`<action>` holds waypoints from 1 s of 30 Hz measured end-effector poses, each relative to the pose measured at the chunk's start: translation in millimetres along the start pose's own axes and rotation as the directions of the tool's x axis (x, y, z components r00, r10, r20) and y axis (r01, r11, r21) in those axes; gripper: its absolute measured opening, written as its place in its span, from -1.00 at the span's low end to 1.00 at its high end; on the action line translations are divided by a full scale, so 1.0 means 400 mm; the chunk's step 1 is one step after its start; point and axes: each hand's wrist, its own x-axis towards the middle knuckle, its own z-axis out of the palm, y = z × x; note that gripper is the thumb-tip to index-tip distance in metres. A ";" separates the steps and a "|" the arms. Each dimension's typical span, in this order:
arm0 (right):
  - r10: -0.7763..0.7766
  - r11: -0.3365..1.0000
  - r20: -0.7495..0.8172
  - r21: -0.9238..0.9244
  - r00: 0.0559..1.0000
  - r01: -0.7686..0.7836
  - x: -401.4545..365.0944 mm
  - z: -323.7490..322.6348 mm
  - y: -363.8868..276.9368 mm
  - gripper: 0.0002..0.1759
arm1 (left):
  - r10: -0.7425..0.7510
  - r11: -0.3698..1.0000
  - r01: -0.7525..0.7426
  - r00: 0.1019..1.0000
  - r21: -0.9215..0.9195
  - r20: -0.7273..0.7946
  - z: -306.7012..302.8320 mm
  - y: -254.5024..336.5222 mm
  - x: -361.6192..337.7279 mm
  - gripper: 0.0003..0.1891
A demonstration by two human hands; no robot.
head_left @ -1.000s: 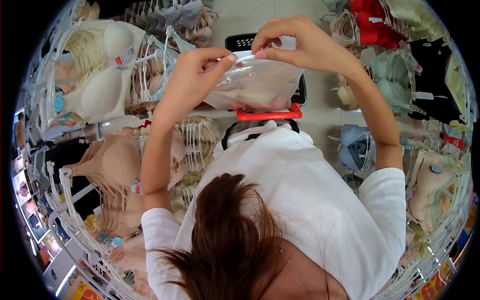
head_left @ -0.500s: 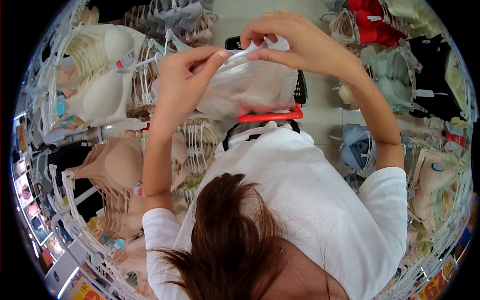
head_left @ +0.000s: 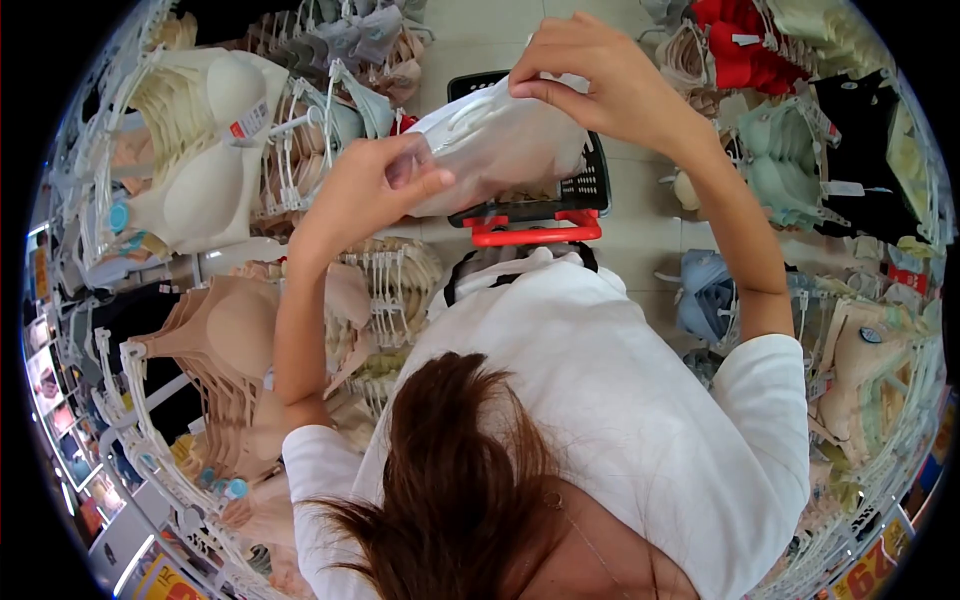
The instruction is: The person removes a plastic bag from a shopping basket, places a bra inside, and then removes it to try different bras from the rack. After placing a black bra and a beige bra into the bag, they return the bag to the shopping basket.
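Note:
A translucent plastic bag [head_left: 500, 140] with something pale inside is stretched between my two hands, in front of my chest. My left hand [head_left: 375, 185] grips its left side, with the thumb on the near face and the fingers behind the film. Up at the top right corner, my right hand [head_left: 580, 80] pinches the bag's edge between thumb and fingers. Below and behind the bag is a black shopping basket [head_left: 588, 185] with a red handle bar [head_left: 535, 234], partly covered by the bag. What exactly lies in the bag is blurred by the film.
Racks of hanging bras flank me: white bras [head_left: 215, 150] and beige bras [head_left: 240, 325] on the left, green bras [head_left: 780, 160], blue bras [head_left: 708, 290] and red garments [head_left: 750, 55] on the right. Pale floor tiles [head_left: 640, 200] run between the racks.
My hands have moved apart, the left one down and leftward, the right one slightly rightward. The bag now hangs tilted and spread, and more of the basket shows.

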 end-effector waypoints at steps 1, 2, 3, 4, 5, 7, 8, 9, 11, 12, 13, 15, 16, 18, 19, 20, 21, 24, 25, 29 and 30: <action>0.008 1.000 -0.003 -0.006 1.000 -0.008 -0.002 0.001 0.003 -0.94 | 0.000 1.000 0.000 1.000 -0.002 -0.005 -0.003 -0.014 0.002 -0.64; 0.016 1.000 -0.006 -0.013 1.000 -0.016 -0.004 0.000 0.007 -0.95 | 0.106 0.985 -0.111 0.993 0.135 0.046 -0.008 -0.031 0.004 -0.65; 0.011 1.000 -0.003 -0.015 1.000 -0.011 -0.010 -0.002 0.015 -0.95 | 0.202 0.938 -0.224 0.973 0.264 0.109 -0.015 -0.044 0.002 -0.66; 0.041 0.999 -0.021 0.007 0.999 -0.041 -0.021 -0.006 0.027 -0.95 | 0.201 0.939 -0.221 0.974 0.263 0.102 -0.028 -0.051 -0.004 -0.66; 0.072 0.997 -0.038 0.031 0.997 -0.071 -0.029 -0.013 0.038 -0.95 | 0.184 0.949 -0.216 0.971 0.231 0.153 -0.042 -0.057 -0.011 -0.68; 0.063 0.998 -0.030 -0.027 0.998 -0.064 -0.044 -0.033 0.059 -0.95 | 0.168 0.958 -0.208 0.965 0.197 0.200 -0.048 -0.069 -0.018 -0.70; 0.060 0.995 -0.026 -0.084 0.998 -0.062 -0.053 -0.041 0.066 -0.95 | 0.170 0.963 -0.208 0.961 0.169 0.216 -0.040 -0.080 -0.017 -0.72; 0.058 0.995 -0.022 -0.082 0.998 -0.059 -0.060 -0.044 0.068 -0.95 | 0.170 0.968 -0.207 0.957 0.141 0.234 -0.030 -0.094 -0.017 -0.73; -0.012 0.986 0.021 -0.167 1.000 0.016 -0.072 -0.050 0.075 -0.94 | 0.157 0.960 -0.192 0.972 0.203 0.175 -0.008 -0.153 0.005 -0.77; -0.013 0.986 0.022 -0.168 1.000 0.016 -0.080 -0.054 0.080 -0.94 | 0.148 0.948 -0.176 0.982 0.264 0.120 -0.005 -0.149 0.013 -0.81; 0.022 0.980 0.041 -0.199 0.999 -0.013 -0.091 -0.059 0.086 -0.94 | 0.151 0.948 -0.178 0.981 0.264 0.120 -0.010 -0.142 0.014 -0.81; 0.062 0.971 0.057 -0.236 0.996 -0.047 -0.125 -0.070 0.098 -0.93 | 0.300 0.889 -0.264 0.953 0.375 -0.041 -0.029 -0.107 0.016 -0.87; 0.085 0.973 0.067 -0.222 0.994 -0.068 -0.146 -0.073 0.107 -0.92 | 0.303 0.888 -0.266 0.952 0.375 -0.042 -0.034 -0.093 0.013 -0.87; 0.105 0.975 0.078 -0.206 0.991 -0.087 -0.163 -0.074 0.109 -0.89 | 0.415 0.835 -0.332 0.904 0.439 -0.106 -0.043 -0.077 0.007 -0.90; 0.126 0.979 0.054 -0.166 0.991 -0.115 -0.171 -0.075 0.098 -0.89 | 0.415 0.835 -0.332 0.904 0.439 -0.106 -0.049 -0.082 0.013 -0.90; 0.148 0.982 0.033 -0.124 0.988 -0.143 -0.176 -0.074 0.091 -0.88 | 0.450 0.811 -0.356 0.886 0.464 -0.108 -0.054 -0.093 0.020 -0.91; 0.151 0.982 0.042 -0.117 0.988 -0.146 -0.178 -0.069 0.092 -0.88 | 0.479 0.792 -0.376 0.871 0.482 -0.107 -0.050 -0.098 0.016 -0.92; 0.111 0.979 0.087 -0.183 0.990 -0.094 -0.157 -0.077 0.080 -0.88 | 0.517 0.706 -0.384 0.853 0.595 -0.063 -0.074 -0.077 0.020 -0.93; 0.098 0.978 0.073 -0.190 0.992 -0.082 -0.149 -0.096 0.046 -0.87 | 0.520 0.701 -0.378 0.851 0.605 -0.070 -0.085 -0.079 0.029 -0.93; 0.288 0.945 0.029 -0.170 0.957 -0.280 -0.149 -0.081 0.075 -0.79 | 0.547 0.719 -0.381 0.826 0.581 -0.135 -0.067 -0.097 0.021 -0.94; 0.446 0.887 0.092 -0.176 0.890 -0.427 -0.149 -0.067 0.106 -0.76 | 0.547 0.718 -0.383 0.827 0.581 -0.132 -0.051 -0.101 0.030 -0.94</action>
